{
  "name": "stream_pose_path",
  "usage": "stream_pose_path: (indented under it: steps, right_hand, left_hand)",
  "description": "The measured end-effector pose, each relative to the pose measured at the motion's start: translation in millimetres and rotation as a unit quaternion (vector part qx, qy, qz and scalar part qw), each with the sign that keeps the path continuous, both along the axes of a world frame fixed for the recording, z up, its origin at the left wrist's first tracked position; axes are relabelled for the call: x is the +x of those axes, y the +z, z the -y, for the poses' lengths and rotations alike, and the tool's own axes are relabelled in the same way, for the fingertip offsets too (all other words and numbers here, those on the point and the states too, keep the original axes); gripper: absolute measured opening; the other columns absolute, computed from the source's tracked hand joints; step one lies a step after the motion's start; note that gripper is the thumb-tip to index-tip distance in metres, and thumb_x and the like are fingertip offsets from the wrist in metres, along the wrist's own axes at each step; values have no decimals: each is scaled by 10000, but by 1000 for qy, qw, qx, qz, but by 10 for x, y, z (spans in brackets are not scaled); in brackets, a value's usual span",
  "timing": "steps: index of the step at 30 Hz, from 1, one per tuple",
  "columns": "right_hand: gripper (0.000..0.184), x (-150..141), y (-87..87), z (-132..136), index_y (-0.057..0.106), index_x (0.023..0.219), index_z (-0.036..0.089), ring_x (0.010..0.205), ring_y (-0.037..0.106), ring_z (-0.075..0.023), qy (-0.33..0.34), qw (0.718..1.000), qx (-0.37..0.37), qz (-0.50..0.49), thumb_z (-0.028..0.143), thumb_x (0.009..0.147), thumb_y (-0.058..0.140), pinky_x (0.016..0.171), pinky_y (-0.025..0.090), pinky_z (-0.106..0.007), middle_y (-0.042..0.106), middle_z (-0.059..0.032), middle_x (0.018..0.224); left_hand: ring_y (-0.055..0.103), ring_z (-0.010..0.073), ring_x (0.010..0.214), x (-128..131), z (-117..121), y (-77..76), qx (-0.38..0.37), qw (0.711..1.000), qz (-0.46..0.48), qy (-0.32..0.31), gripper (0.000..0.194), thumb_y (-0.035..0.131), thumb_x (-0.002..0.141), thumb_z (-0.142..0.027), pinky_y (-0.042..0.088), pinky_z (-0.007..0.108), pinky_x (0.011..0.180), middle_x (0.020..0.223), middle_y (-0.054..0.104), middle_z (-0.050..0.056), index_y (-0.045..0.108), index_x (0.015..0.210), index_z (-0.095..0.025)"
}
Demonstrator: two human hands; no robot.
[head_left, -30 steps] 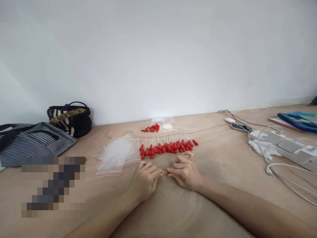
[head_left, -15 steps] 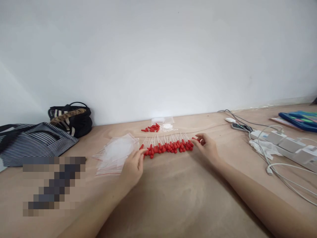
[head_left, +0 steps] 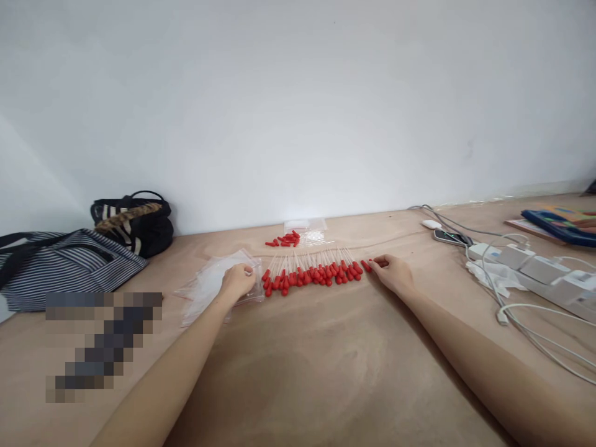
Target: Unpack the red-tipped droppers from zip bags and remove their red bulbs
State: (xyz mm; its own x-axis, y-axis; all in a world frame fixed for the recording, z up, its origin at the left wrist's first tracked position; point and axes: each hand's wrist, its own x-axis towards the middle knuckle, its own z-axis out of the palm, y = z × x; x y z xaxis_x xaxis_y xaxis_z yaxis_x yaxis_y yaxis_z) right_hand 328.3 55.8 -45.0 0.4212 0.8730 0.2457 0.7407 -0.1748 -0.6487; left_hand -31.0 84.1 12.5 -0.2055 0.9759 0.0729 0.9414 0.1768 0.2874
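Your left hand (head_left: pixel 238 281) is over the bags (head_left: pixel 205 287), left of the row (head_left: pixel 311 272) of red-tipped sticks; your right hand (head_left: pixel 392 272) is at a red piece (head_left: pixel 365 266) just right of the row. Behind the row lie small red pieces (head_left: pixel 289 238).

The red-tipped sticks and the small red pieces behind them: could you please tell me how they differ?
The red-tipped sticks have pale shafts, while the small red pieces show none. The sticks spread in a wide row; the pieces lie in a small cluster nearer the wall. Both share the colour red and rest on the table.
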Motion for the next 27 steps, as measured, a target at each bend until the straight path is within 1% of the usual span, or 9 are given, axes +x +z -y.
stream_pose_path:
  steps: [4, 8, 12, 16, 18, 22, 27]
  right_hand:
    - [241, -14, 3, 3, 657, 773, 205, 715, 600, -180, -7, 1000, -10, 13, 391, 725, 512, 611, 377, -266, 672, -33, 742]
    - [235, -20, 7, 9, 662, 771, 222, 732, 599, -185, -8, 1000, -17, 20, 395, 728, 509, 630, 373, -273, 675, -26, 748]
    - [248, -34, 22, 24, 664, 780, 226, 747, 598, -198, -12, 999, -21, 24, 398, 739, 490, 660, 368, -296, 675, -26, 751]
    - [264, -62, 54, 50, 662, 790, 237, 791, 589, -220, -25, 999, -16, 33, 402, 753, 459, 736, 343, -352, 673, -25, 765]
    - [255, -78, 66, 61, 660, 794, 243, 823, 579, -225, -27, 999, -5, 44, 389, 753, 456, 766, 324, -371, 671, -23, 782]
    - [233, -105, 65, 70, 658, 792, 247, 860, 555, -230, -23, 998, 14, 65, 369, 739, 467, 775, 302, -375, 663, -19, 818]
    - [237, -117, 36, 75, 659, 784, 238, 837, 538, -221, -22, 997, 38, 62, 359, 734, 462, 752, 283, -355, 655, -21, 791]
  left_hand:
    - [629, 224, 843, 10, -23, -57, 3, 1000, -16, -3, 242, 538, 691, -265, 441, 252, 673, 839, 698, 71, 646, 887, -172]
    - [621, 236, 870, 8, -24, -80, 12, 999, -32, -9, 250, 535, 718, -321, 442, 264, 691, 883, 690, 90, 645, 882, -167]
    - [616, 232, 864, 33, 17, -56, 28, 998, -46, -26, 253, 496, 756, -339, 439, 269, 707, 854, 687, 75, 637, 891, -178]
    - [570, 215, 953, 105, 21, -17, 50, 995, -63, -57, 257, 457, 779, -372, 414, 265, 793, 979, 643, 65, 639, 865, -211]
    - [550, 233, 980, 140, -20, -3, 42, 995, -72, -61, 277, 467, 764, -408, 411, 281, 801, 997, 626, 82, 652, 824, -210]
    - [566, 271, 925, 186, -139, -1, 1, 995, -82, -54, 282, 526, 703, -440, 435, 303, 720, 896, 642, 107, 670, 701, -197]
    - [591, 285, 845, 233, -239, -9, -30, 994, -89, -55, 252, 546, 689, -379, 436, 308, 661, 771, 650, 124, 648, 598, -167]
